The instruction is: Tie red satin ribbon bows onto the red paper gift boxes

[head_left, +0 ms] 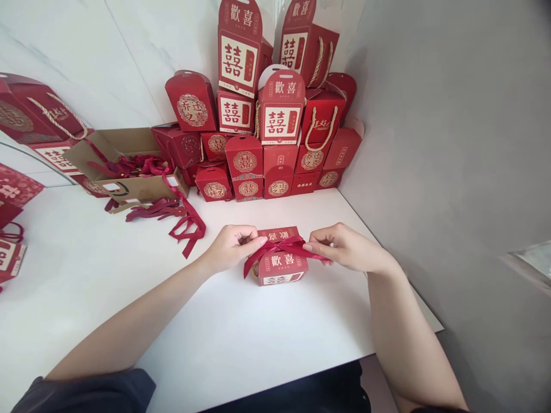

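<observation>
A small red gift box (282,274) with cream lettering stands on the white table in front of me. Across its top lies a dark red ribbon (282,245), knotted in the middle with loops and tails to both sides. My left hand (236,245) pinches the ribbon's left part between thumb and fingers. On the other side, my right hand (336,246) pinches the right part, and a tail shows by its fingers. Part of a twisted cord handle peeks out at the box's left side.
Red gift boxes (247,155) are stacked against the marbled wall behind. An open cardboard box (146,189) holds dark red ribbons, some spilling onto the white table (232,338). More red boxes (34,115) stand at left. A grey wall (430,143) rises along the right edge.
</observation>
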Tool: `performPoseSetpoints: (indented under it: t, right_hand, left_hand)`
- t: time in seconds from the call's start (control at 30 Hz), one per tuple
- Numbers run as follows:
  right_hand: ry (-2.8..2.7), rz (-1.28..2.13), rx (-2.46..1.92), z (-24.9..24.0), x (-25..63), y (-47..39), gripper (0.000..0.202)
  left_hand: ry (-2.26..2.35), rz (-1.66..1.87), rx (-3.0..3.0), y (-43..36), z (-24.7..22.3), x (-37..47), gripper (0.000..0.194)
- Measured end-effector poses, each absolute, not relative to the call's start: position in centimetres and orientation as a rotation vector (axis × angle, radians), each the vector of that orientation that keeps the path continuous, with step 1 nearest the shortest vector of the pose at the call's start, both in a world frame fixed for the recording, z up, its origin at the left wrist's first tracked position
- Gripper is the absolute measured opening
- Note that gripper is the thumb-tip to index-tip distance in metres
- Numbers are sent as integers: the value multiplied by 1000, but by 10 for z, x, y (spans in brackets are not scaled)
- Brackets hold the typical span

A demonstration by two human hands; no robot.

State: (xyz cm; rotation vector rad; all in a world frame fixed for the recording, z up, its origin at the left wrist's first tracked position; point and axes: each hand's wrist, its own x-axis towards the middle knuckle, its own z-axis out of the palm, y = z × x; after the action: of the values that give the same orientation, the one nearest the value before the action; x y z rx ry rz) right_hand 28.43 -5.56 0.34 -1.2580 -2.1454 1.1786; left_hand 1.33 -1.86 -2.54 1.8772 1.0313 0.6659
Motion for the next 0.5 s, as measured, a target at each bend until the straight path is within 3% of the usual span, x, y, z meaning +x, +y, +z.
performPoseSetpoints:
  t: [0.23, 0.37, 0.5]
  right_hand:
    - [-2126, 1605, -1282, -11, 303, -42, 37]
    - [-2096, 1660, -1337, -16, 318, -34, 33]
    - [-2060, 1354, -1479, -25, 316, -27, 30]
  left_hand:
    - [1019, 652, 1879, -15, -33, 11, 42]
    - [1042, 694, 1965, -15, -28, 6, 25]
    - [1070, 816, 2238, -21, -14, 7, 52]
